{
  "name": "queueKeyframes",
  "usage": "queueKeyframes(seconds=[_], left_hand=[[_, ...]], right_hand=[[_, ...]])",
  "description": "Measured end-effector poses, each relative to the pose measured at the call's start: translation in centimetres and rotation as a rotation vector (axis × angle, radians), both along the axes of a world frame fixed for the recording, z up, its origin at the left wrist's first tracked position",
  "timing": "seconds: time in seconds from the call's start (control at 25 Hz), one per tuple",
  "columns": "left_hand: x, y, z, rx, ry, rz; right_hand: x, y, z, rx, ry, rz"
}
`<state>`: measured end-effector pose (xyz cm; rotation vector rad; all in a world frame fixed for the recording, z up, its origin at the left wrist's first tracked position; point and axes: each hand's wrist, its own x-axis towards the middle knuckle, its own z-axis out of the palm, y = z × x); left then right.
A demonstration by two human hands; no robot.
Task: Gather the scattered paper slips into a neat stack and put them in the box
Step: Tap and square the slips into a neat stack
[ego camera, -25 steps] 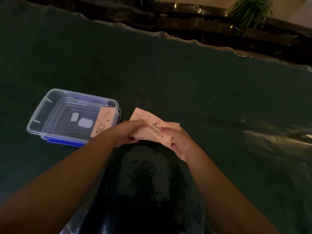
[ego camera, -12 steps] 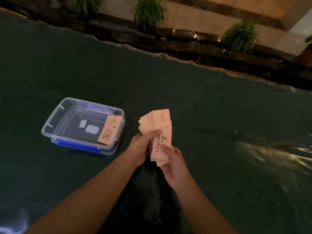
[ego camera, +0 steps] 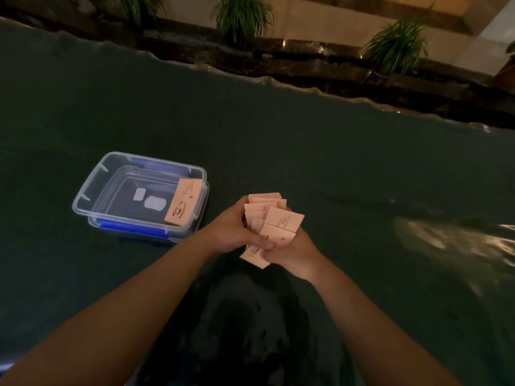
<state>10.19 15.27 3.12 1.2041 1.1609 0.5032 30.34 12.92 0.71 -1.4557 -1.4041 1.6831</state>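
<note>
Slips [ego camera: 274, 218] fanned lower; dim, perhaps wet tabletop [ego camera: 334, 162].

Table: I see dark green cloth [ego camera: 306, 140].
Beyond: dark stone ledge [ego camera: 320, 65], potted plants [ego camera: 242, 15].
Light: dim, warm.

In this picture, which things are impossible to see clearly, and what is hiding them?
- Head view: lower part of the paper slips, covered by the left hand and right hand; their count is unclear.
- Print on the slip in the box: too small and dim.
- Both elbows: cut off by the bottom edge.
</note>
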Motion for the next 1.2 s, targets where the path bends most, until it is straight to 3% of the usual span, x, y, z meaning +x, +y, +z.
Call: queueKeyframes(seconds=[0.28,0.6,0.8,1.2], left_hand=[[-0.7,-2.5,-3.4,0.210,0.063,0.006],[0.0,-3.5,-5.5,0.178,-0.021,0.100],[0.8,-4.5,-6.8,0.163,-0.047,0.088],[1.5,-4.4,-6.7,0.238,-0.017,0.114]], right_hand=[[-1.2,-1.4,-2.5,0.136,-0.022,-0.019],[-1.3,-2.0,-3.9,0.171,-0.056,0.032],[-1.8,-3.6,-4.4,0.072,0.134,-0.072],[-2.1,-3.8,-3.5,0.143,0.170,-0.148]])
